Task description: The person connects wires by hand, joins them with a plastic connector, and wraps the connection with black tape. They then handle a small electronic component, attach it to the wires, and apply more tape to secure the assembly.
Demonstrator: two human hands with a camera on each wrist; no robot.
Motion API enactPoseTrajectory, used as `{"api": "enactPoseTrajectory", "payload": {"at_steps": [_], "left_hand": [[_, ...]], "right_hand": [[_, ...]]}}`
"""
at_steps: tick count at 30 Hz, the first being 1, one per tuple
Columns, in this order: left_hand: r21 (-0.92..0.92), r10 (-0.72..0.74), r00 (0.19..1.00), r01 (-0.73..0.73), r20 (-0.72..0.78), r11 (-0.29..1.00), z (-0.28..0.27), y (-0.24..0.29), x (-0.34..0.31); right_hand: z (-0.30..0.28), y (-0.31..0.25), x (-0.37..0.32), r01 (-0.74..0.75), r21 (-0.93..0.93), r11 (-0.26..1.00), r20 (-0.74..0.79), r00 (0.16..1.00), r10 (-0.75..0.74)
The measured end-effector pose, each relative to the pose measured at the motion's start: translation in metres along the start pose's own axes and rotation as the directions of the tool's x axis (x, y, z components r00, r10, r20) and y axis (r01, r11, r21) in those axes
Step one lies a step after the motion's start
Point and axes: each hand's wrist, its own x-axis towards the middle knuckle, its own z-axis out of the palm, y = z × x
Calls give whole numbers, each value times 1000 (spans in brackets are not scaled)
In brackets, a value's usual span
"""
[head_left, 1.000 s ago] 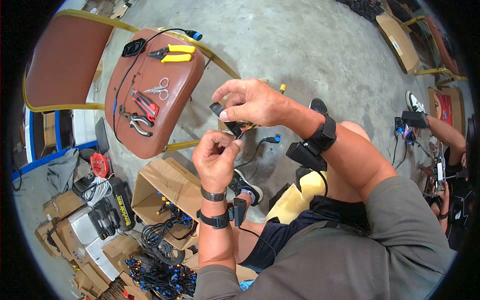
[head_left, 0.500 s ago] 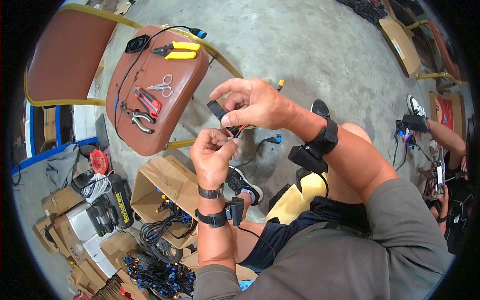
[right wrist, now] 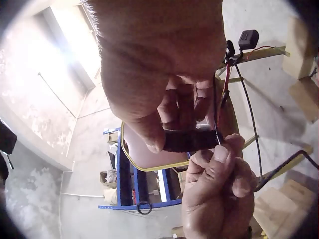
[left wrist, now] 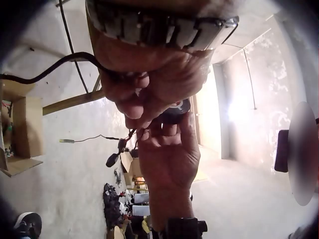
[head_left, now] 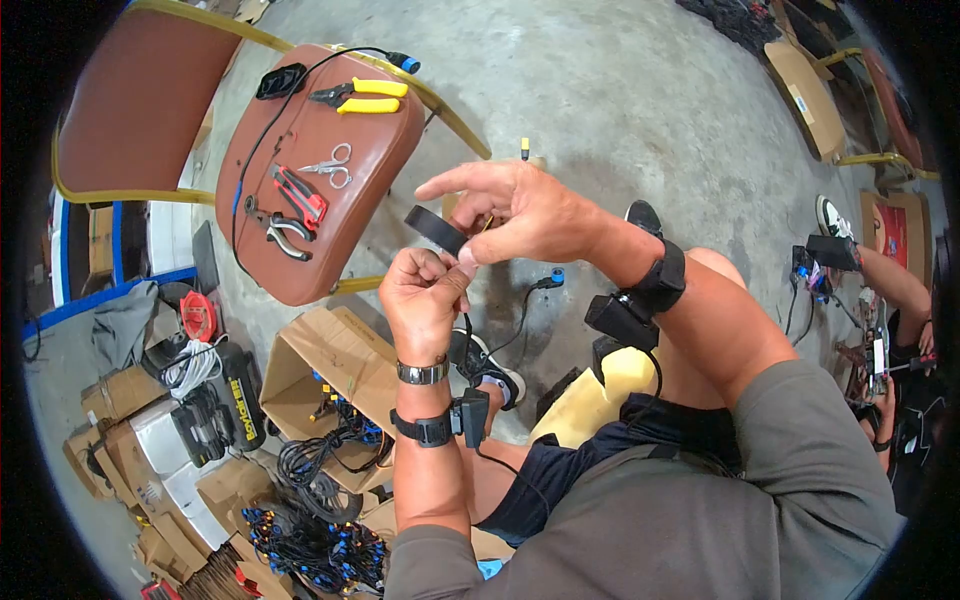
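Thumb and fingers of the left hand (head_left: 422,305) pinch a thin black cable (right wrist: 219,133), whose lower part hangs below that hand. Just above, the right hand (head_left: 535,215) holds a roll of black tape (head_left: 436,230) by its edge, its index finger stretched out past the roll. Seen from the right wrist, the tape roll (right wrist: 192,141) lies against the wire close over the left fingertips (right wrist: 222,153). Red and black wires (right wrist: 226,89) rise beside it. In the left wrist view the two hands meet, with the roll (left wrist: 175,113) partly hidden between them.
On a brown chair seat (head_left: 370,150) lie yellow-handled pliers (head_left: 372,97), scissors (head_left: 333,166), a red cutter (head_left: 300,197) and grey-black pliers (head_left: 288,238). An open carton (head_left: 335,365) and bundled cables (head_left: 315,550) stand below left. Another person's arm (head_left: 895,275) shows at right.
The tape roll has tilted flatter and come down nearer the left fingertips. A yellow connector beyond the right hand has shifted left and up. The left hand keeps its pinch.
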Motion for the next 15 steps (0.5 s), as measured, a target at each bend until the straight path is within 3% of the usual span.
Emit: {"api": "enactPoseTrajectory", "payload": {"at_steps": [5, 8, 11, 12, 15], "left_hand": [[-16, -3, 1000, 3, -16, 1000, -7, 2, 2], [-48, 23, 999, -24, -28, 999, -13, -1, 5], [-96, 29, 999, -33, -38, 995, -12, 1, 6], [-92, 28, 999, -31, -32, 995, -12, 2, 6], [-62, 57, 998, -58, -20, 996, -10, 5, 3]], "right_hand": [[-7, -10, -3, -117, -44, 992, 101, 988, 121], [-12, -15, -6, -119, 6, 993, 117, 986, 117], [-14, -15, -8, -201, -83, 976, 140, 967, 211], [-15, -17, -9, -139, -145, 980, 145, 977, 160], [-18, -4, -5, -139, -120, 983, 80, 986, 149]]}}
